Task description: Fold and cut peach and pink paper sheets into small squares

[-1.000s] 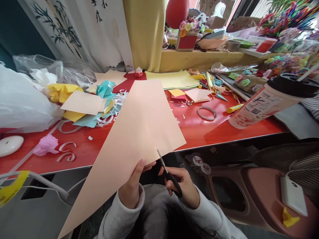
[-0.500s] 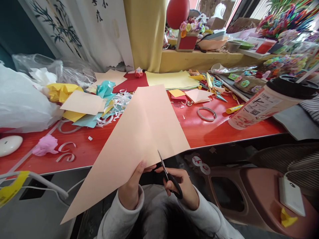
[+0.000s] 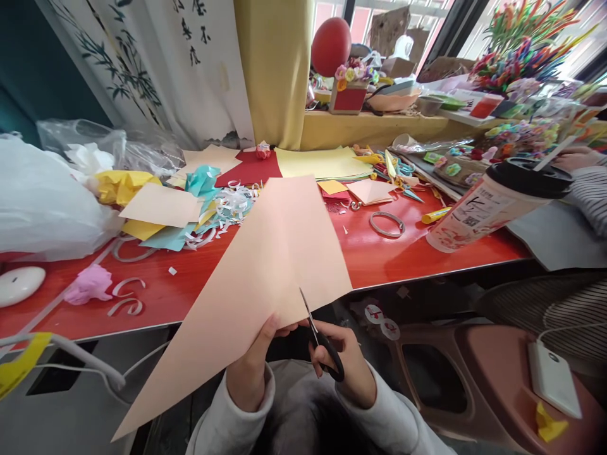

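Observation:
A large sheet of peach paper (image 3: pixel 265 265) slants up from my lap over the red table's front edge. My left hand (image 3: pixel 253 357) pinches its lower edge, thumb on top and fingers underneath. In my right hand (image 3: pixel 344 360) are black-handled scissors (image 3: pixel 327 351), with fingers through the handles. One thin blade lies over the paper's near edge, pointing up and away; the other blade is hidden beneath the sheet. My right fingertips almost meet those of my left hand under the paper.
On the red table (image 3: pixel 379 262) lie paper scraps (image 3: pixel 164 205), white curled strips (image 3: pixel 232 205), a pink crumpled paper (image 3: pixel 89 284) and a bracelet (image 3: pixel 387 224). A lidded cup (image 3: pixel 493 202) stands right. Beyond it shows another person's striped sleeve (image 3: pixel 590 196). A pink stool (image 3: pixel 502 360) holds a white power bank (image 3: pixel 554 379).
The view has tilted up slightly. The paper has shifted a little in my left hand, and the scissors' blade has moved slightly over its edge. Another person's hand now shows at the far right.

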`<move>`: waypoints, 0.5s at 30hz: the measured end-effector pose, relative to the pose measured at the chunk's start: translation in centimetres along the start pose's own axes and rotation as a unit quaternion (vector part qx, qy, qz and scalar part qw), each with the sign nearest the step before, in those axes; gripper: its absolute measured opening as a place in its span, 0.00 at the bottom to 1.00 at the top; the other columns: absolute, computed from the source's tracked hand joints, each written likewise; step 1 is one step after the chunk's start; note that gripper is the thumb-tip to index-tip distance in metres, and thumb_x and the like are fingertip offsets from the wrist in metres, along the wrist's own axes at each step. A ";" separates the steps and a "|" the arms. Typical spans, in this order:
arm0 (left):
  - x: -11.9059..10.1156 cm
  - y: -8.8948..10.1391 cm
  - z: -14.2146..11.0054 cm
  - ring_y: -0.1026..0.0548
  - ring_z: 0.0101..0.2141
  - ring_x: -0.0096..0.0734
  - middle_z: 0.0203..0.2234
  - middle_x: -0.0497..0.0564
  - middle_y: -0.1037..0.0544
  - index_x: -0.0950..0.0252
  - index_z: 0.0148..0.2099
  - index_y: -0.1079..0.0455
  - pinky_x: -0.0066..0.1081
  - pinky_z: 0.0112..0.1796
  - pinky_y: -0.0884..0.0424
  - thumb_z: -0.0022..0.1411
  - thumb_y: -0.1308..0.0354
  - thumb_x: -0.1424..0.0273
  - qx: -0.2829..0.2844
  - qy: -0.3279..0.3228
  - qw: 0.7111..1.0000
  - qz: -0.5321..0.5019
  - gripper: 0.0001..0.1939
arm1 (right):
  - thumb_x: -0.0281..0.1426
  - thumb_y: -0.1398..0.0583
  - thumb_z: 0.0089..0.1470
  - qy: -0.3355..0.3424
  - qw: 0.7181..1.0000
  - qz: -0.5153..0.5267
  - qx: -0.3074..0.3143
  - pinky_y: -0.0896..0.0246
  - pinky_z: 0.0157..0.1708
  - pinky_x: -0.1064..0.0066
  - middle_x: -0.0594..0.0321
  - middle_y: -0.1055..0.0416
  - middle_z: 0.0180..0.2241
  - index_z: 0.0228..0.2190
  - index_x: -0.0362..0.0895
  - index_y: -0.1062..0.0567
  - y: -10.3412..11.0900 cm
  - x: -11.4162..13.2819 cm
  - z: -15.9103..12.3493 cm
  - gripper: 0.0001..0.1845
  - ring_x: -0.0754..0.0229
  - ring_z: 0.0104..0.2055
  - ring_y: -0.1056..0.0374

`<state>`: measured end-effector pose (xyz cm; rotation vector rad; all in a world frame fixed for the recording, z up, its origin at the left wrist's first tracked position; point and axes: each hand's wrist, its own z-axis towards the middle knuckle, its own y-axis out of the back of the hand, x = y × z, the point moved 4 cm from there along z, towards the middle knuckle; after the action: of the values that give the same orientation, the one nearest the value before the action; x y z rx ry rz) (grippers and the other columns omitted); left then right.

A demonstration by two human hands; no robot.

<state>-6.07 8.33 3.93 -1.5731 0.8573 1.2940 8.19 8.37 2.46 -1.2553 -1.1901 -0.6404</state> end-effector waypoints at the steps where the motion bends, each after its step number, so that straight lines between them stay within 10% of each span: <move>1: 0.1 0.0 -0.1 0.22 0.24 0.30 0.23 0.47 0.20 0.63 0.28 0.23 0.27 0.30 0.22 0.51 0.38 0.69 0.009 -0.003 1.000 0.010 0.04 | 0.46 0.33 0.37 0.006 1.000 0.003 0.002 0.50 0.16 0.76 0.69 0.39 0.14 0.39 0.38 0.24 0.0 0.1 0.0 0.30 0.71 0.14 0.48; 15: 0.3 -0.7 -0.3 0.30 0.15 0.27 0.12 0.48 0.26 0.64 0.18 0.28 0.27 0.20 0.31 0.52 0.40 0.67 0.042 0.031 0.998 0.035 0.13 | 0.42 0.31 0.33 -0.018 0.998 0.024 -0.051 0.52 0.12 0.77 0.71 0.38 0.15 0.39 0.38 0.28 0.8 -0.4 0.5 0.31 0.71 0.12 0.45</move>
<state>-5.28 8.27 3.77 -1.5357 1.0008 1.2460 8.60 8.95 1.76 -1.3821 -1.1660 -0.6509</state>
